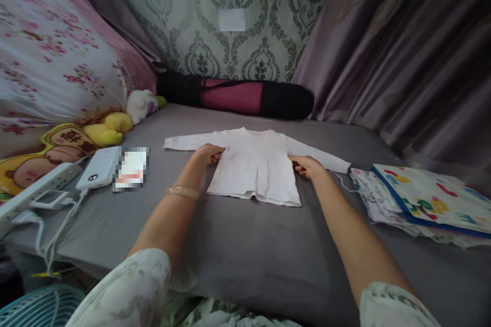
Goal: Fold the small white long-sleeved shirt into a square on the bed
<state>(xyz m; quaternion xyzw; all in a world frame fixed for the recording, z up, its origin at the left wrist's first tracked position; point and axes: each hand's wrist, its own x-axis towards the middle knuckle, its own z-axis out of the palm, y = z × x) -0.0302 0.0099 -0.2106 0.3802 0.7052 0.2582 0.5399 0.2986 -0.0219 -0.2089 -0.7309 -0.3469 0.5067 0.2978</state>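
Note:
A small white long-sleeved shirt (255, 163) lies spread out on the grey bedsheet (245, 245), its neckline facing away from me and both sleeves stretched to the sides. My left hand (210, 153) pinches the shirt's left edge just below the sleeve. On the opposite edge, at about the same height, my right hand (305, 165) is closed on the fabric. The hem nearest me has a small fold in its middle. A bangle circles my left wrist.
Folded clothes (433, 199) are stacked at the right. On the left are a white power bank (99, 167), a power strip (42, 194) with cables, and plush toys (107, 127). A black and pink bag (233, 96) lies along the wall. A fan (42, 306) stands at the lower left.

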